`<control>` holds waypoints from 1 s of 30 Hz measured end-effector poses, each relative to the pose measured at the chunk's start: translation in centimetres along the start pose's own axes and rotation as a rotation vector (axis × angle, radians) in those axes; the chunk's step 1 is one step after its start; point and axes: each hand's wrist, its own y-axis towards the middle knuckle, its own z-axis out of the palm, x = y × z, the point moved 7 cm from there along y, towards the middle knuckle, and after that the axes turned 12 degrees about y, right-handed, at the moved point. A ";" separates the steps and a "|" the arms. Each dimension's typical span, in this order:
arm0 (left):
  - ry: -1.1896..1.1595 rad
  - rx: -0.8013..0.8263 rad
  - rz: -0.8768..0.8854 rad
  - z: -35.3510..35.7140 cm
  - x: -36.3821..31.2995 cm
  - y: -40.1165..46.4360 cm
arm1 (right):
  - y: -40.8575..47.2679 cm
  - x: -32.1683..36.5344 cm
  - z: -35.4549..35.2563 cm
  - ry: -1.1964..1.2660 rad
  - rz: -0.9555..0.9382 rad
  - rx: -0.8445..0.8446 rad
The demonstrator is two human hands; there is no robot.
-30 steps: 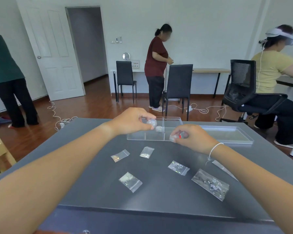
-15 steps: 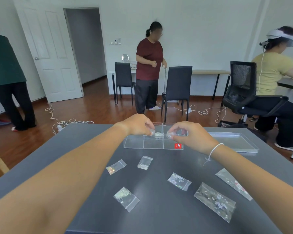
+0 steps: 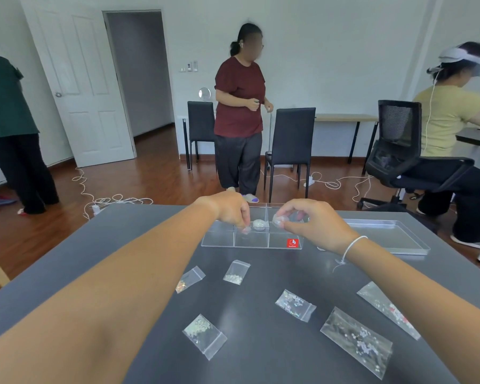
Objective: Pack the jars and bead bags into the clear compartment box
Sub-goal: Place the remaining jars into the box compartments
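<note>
Clear glossy plastic box (image 3: pixel 251 241), matt table (image 3: pixel 150 231)

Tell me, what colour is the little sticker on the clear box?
Red with a white mark, on the clear compartment box's sticker; head view.

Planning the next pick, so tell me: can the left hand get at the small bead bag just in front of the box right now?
Probably not at once: the left hand is down in the clear compartment box with a jar in its fingertips. Nothing covers the bead bag itself.
</note>
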 end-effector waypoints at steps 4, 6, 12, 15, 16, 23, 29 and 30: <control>0.002 0.017 -0.008 0.1 0.0 0.1 | 0.0 -0.1 -0.1 0.013 0.006 -0.002; 0.011 0.032 -0.009 0.1 -0.1 0.1 | -0.1 -0.1 -0.1 0.019 0.011 -0.004; -0.021 -0.051 0.030 -0.8 -0.1 -0.4 | -0.1 0.1 -0.3 0.016 0.011 -0.001; -0.109 -0.151 0.042 -1.9 0.9 -1.2 | 0.3 0.2 -0.1 0.003 0.004 0.009; -0.128 -0.177 0.044 -2.3 1.4 -1.5 | 0.4 0.3 0.0 0.005 0.001 0.011; -0.174 -0.285 -0.029 -2.6 6.6 -4.3 | 2.5 0.5 1.7 0.009 0.032 0.035; -0.199 -0.195 -0.095 -0.3 9.1 -5.8 | 4.2 0.1 3.4 -0.069 0.150 0.088; -0.209 -0.189 -0.096 -0.1 9.1 -5.9 | 4.3 0.1 3.5 -0.098 0.172 0.098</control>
